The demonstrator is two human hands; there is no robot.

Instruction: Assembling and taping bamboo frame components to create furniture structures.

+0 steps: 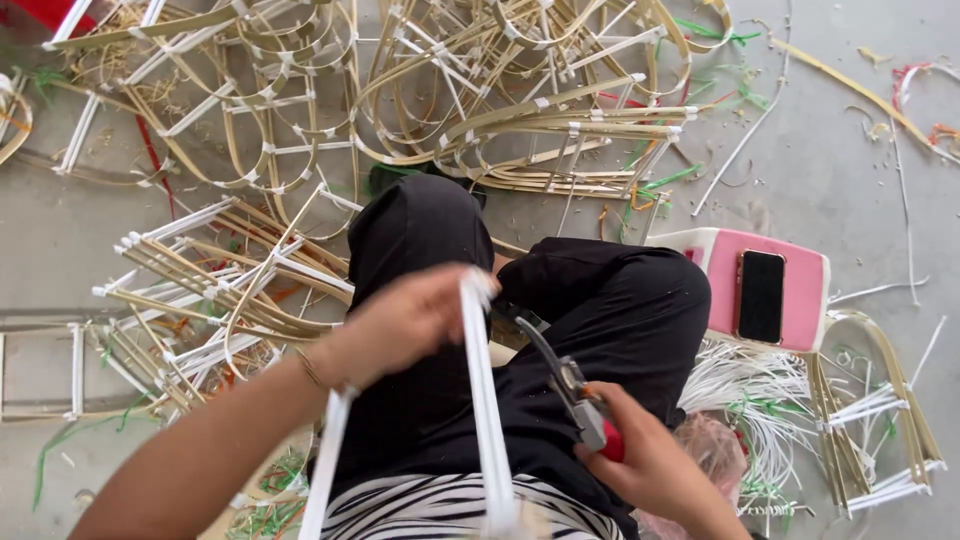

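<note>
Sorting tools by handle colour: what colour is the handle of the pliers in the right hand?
Red, on the pliers held in the right hand, seen in the head view.

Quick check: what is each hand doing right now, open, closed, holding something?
Left hand: closed on the top of white strips.
Right hand: closed on red-handled pliers, tips pointing up toward the strips.

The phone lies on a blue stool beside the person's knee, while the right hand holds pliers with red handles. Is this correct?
Not quite: the stool is pink, not blue, as the head view shows. The phone does lie on it, and the right hand holds the red-handled pliers.
</note>
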